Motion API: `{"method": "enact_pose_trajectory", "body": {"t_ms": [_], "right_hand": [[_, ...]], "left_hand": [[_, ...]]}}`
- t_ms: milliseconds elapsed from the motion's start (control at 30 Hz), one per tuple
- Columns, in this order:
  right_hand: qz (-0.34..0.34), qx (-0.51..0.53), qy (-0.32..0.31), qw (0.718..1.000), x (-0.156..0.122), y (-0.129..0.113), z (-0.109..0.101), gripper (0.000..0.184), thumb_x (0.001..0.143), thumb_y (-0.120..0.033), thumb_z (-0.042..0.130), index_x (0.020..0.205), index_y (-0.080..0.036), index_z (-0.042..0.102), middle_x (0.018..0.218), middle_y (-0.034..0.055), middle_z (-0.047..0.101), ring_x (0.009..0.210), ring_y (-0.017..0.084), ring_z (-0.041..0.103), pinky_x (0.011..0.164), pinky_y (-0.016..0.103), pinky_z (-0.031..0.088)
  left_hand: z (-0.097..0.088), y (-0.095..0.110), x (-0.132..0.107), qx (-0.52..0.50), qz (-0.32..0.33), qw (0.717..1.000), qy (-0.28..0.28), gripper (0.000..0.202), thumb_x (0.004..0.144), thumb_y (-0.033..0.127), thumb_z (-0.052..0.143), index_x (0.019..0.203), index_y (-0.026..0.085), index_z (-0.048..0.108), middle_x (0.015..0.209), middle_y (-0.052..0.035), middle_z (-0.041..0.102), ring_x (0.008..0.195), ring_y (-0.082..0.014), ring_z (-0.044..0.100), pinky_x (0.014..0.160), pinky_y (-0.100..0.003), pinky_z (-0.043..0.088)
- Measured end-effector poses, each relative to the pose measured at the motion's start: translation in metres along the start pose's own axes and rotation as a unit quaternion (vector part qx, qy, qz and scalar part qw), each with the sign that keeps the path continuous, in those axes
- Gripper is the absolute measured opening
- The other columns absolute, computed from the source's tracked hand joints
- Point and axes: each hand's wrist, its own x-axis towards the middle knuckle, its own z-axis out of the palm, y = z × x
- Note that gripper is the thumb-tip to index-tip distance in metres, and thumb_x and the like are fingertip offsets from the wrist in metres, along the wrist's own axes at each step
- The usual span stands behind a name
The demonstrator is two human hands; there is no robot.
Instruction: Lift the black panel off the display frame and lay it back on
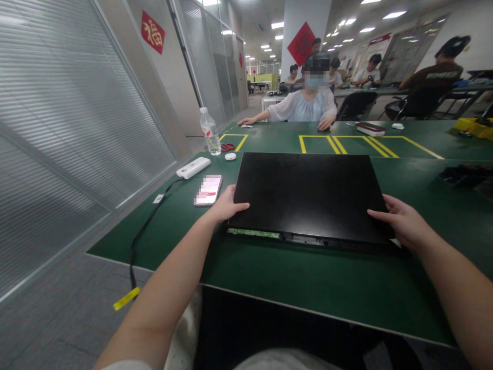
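Note:
A large flat black panel (308, 192), like the lid or back of a device, lies on the green table (292, 277) in front of me. A strip of green circuit board (252, 233) shows under its near left edge. My left hand (225, 205) grips the panel's near left corner, thumb on top. My right hand (402, 223) grips the near right corner, fingers curled over the edge.
Left of the panel lie a phone (208, 189), a white power bank (193, 167) with a black cable (144, 228), a water bottle (210, 132), red scissors (228, 147) and a small white object (230, 156). A person (306, 103) sits across the table; others sit behind.

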Motion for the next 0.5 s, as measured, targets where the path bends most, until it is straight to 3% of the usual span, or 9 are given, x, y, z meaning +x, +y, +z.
{"method": "enact_pose_trajectory", "body": {"t_ms": [333, 500], "right_hand": [[0.004, -0.006, 0.006, 1.0, 0.0005, 0.0006, -0.0006, 0.057, 0.056, -0.01, 0.08, 0.109, -0.03, 0.072, 0.107, 0.0015, 0.079, 0.1, 0.023, 0.075, 0.081, 0.03, 0.064], [0.01, -0.007, 0.013, 1.0, 0.0003, -0.0008, -0.0005, 0.057, 0.055, -0.011, 0.081, 0.108, -0.03, 0.073, 0.109, 0.001, 0.079, 0.101, 0.022, 0.075, 0.081, 0.029, 0.064]], "left_hand": [[0.0016, 0.0025, -0.0008, -0.005, -0.002, 1.0, 0.002, 0.072, 0.061, 0.013, 0.088, 0.123, 0.017, 0.05, 0.143, -0.0188, 0.06, 0.136, -0.035, 0.056, 0.118, -0.056, 0.04], [0.0025, 0.0046, -0.0017, -0.031, 0.014, 0.999, -0.018, 0.082, 0.062, 0.013, 0.088, 0.134, 0.02, 0.05, 0.146, -0.015, 0.06, 0.14, -0.0344, 0.053, 0.121, -0.056, 0.037]]}}
